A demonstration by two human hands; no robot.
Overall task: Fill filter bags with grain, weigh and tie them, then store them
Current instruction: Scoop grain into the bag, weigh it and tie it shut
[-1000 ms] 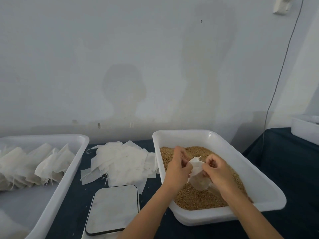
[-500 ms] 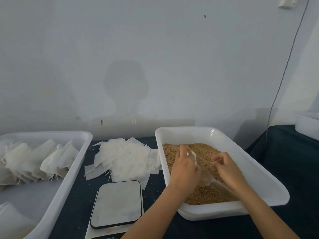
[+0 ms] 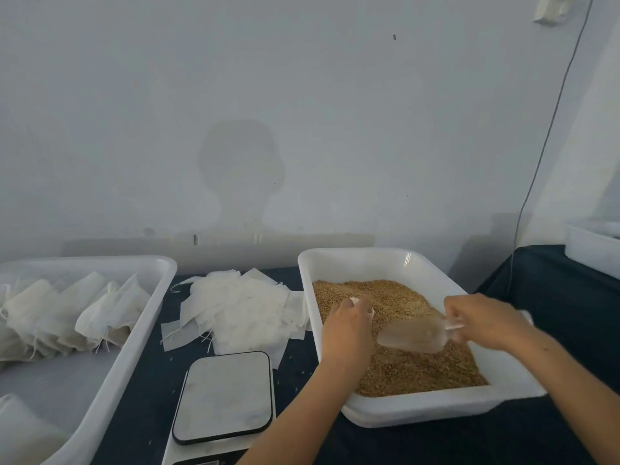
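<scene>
A white tub (image 3: 379, 260) on the right holds brown grain (image 3: 416, 367). Over the grain my left hand (image 3: 349, 330) is closed around a white filter bag (image 3: 356, 301), of which only a small bit shows above the fingers. My right hand (image 3: 483, 322) grips the handle of a clear plastic scoop (image 3: 412, 335), which lies low over the grain with its mouth pointing left toward my left hand. A pile of empty white filter bags (image 3: 241, 310) lies on the dark cloth left of the tub. A digital scale (image 3: 224, 396) with a grey platform sits in front of that pile.
A large white tray (image 3: 147, 317) at the left holds several filled, tied bags (image 3: 63, 317). Another white container (image 3: 593, 246) stands at the far right edge. A thin cable (image 3: 553, 122) runs down the wall. The table is covered in dark cloth (image 3: 553, 297).
Both hands were together on the bag a second ago. My right hand has since let go of it, taken the clear scoop and pulled right; my left hand keeps the bag.
</scene>
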